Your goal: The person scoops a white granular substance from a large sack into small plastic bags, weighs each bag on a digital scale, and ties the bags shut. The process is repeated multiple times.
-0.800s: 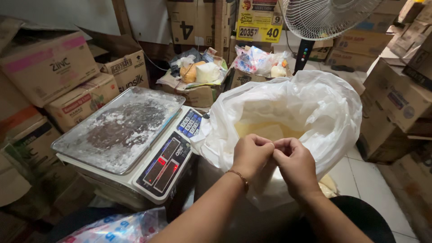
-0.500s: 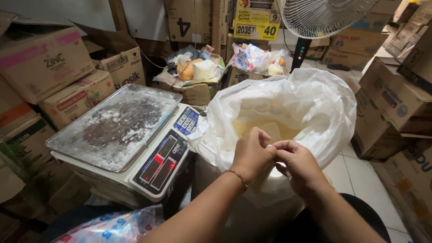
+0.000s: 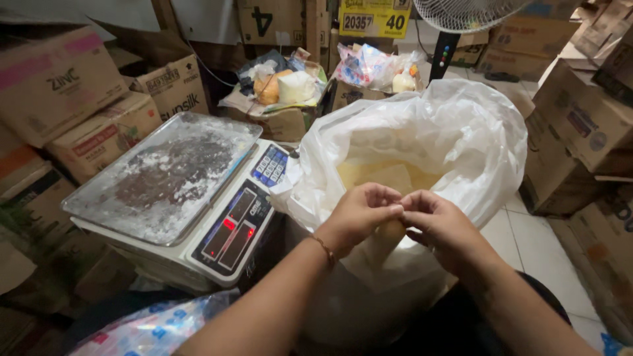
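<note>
In the head view, a digital scale is seen to the left of the hands, its metal weighing tray dusted with white powder and its red-lit display turned toward the person. Stacked cardboard boxes are ranged along the left side, and more boxes are piled at the right over a tiled floor. Behind the scale, an open carton filled with bagged goods is set beside another heap of colourful packets. The pole and grille of a standing fan are seen at the top right. A crumpled printed plastic wrapper lies at the lower left, near the person's left forearm.

A large white plastic bag stands upright directly ahead, its mouth open upward and its long axis roughly vertical; pale yellowish contents can be made out inside. The bag's near rim is folded outward and partly hidden by both hands.

The left hand, with a thin bracelet at its wrist, is curled nearly closed, and its fingers are pinched on something small at the bag's near edge. The right hand is brought against it, fingertips touching, its fingers likewise bent and pinched. What exactly is gripped between them cannot be told; it appears to be a fold of plastic film just over the bag's front wall.
</note>
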